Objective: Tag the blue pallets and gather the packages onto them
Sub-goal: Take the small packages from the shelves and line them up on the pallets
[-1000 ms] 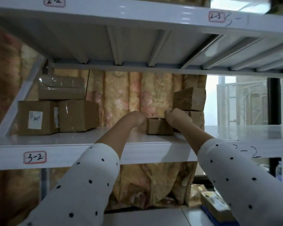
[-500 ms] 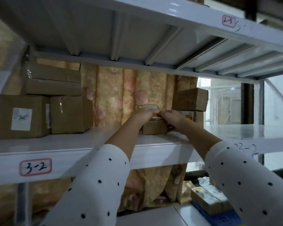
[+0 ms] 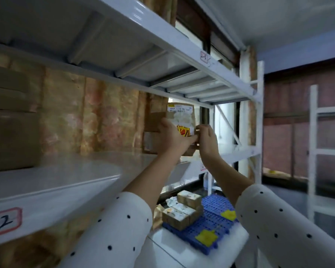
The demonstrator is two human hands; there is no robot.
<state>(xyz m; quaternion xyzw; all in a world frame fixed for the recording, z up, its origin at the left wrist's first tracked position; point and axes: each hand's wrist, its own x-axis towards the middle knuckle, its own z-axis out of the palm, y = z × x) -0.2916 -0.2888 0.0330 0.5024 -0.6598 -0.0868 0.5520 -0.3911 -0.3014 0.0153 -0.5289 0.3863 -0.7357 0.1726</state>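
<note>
Two hands on one cardboard package (image 3: 181, 120), lifted clear above the white metal shelf (image 3: 70, 171). Left hand (image 3: 171, 137) wrapped round the lower left edge, fingers closed on it; right hand (image 3: 207, 140) pinching the lower right edge. Package flat-faced, rectangular, brown card; long axis upright, tilted slightly, broad face toward the camera. White label across the face, torn and patchy, print too blurred to read; red-and-yellow patch below it, partly covered by the left thumb. Bottom edge of package hidden behind both hands.

Behind it, more brown boxes (image 3: 153, 120) stacked at the back of the shelf, mostly occluded. Large cardboard box (image 3: 12, 136) at far left, smeared by motion blur, cut off by the frame edge.

Below right, blue pallet (image 3: 213, 223): plastic, open grid surface, near side hidden by the right sleeve. Two yellow tags (image 3: 206, 237) lying flat on the grid. Taped packages (image 3: 180, 211) piled on its left part, labels illegible.

Shelf-edge label (image 3: 3, 222), red-bordered, cut off at the frame; only "-2" legible.
</note>
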